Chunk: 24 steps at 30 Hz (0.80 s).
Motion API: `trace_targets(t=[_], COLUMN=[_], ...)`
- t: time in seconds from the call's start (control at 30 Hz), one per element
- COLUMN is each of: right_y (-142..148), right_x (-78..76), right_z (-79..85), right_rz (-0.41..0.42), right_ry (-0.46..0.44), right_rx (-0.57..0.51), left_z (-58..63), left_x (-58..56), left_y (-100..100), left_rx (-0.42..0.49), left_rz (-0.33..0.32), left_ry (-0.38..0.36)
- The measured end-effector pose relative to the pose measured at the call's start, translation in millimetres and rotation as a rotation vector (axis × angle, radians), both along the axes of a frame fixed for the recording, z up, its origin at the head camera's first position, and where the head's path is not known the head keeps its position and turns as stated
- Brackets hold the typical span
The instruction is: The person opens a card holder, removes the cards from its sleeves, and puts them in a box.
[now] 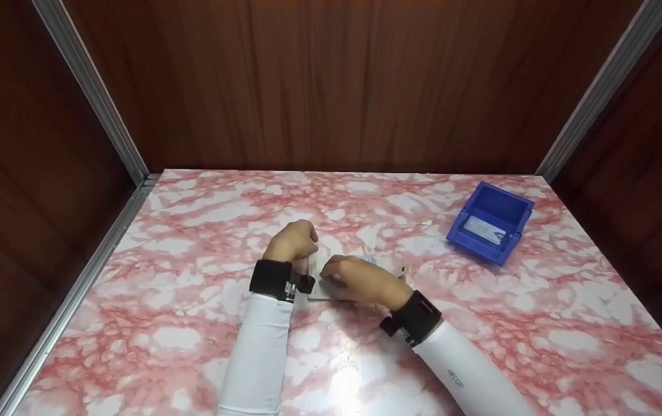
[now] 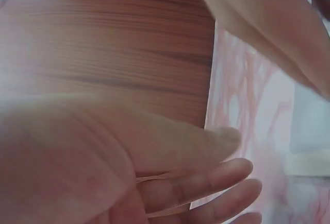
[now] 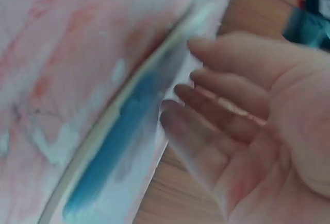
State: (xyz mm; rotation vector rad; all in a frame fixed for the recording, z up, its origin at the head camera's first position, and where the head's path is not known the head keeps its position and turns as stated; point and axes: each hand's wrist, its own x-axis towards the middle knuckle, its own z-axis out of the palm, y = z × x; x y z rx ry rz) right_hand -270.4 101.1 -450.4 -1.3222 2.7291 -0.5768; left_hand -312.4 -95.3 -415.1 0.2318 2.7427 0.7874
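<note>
A flat, pale rectangular thing with blue print and a cream edge (image 1: 386, 263) lies on the table between the two hands; its kind is unclear. My left hand (image 1: 295, 240) hovers at its left side, and in the left wrist view the thumb and fingers extend with nothing between them. Over the flat thing reaches my right hand (image 1: 365, 282), hiding much of it. The right wrist view shows those fingers (image 3: 211, 126) loosely bent beside the blue-printed surface (image 3: 111, 147), gripping nothing.
An open blue plastic box (image 1: 498, 203) stands at the right of the table, with a white printed card (image 1: 484, 230) inside. Brown wood-grain panels (image 1: 331, 86) enclose the back and sides of the red-and-white marbled tabletop (image 1: 157, 341).
</note>
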Motion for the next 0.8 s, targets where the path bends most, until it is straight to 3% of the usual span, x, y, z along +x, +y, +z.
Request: trace_targets(t=[0.13, 0.27, 0.6, 0.8], right_y=[22.1, 42.3, 57.1, 57.8], right_x=[-7.0, -13.4, -16.7, -18.9], right_z=[14.0, 19.6, 10.7, 8.1], right_rz=[-0.119, -0.226, -0.219, -0.174], right_ry=[-0.033, -0.054, -0.132, -0.119], right_rx=[-0.017, 0.001, 0.043, 0.054], left_z=[0.0, -3.3, -14.0, -19.5], left_x=[-0.2, -0.6, 1.2, 0.4], left_y=[5.8, 13.6, 27.2, 29.2], left_rx=[0.081, 0.202, 0.272, 0.255], left_rz=[0.026, 0.037, 0.017, -0.013], left_ry=[0.009, -0.056, -0.257, -0.288])
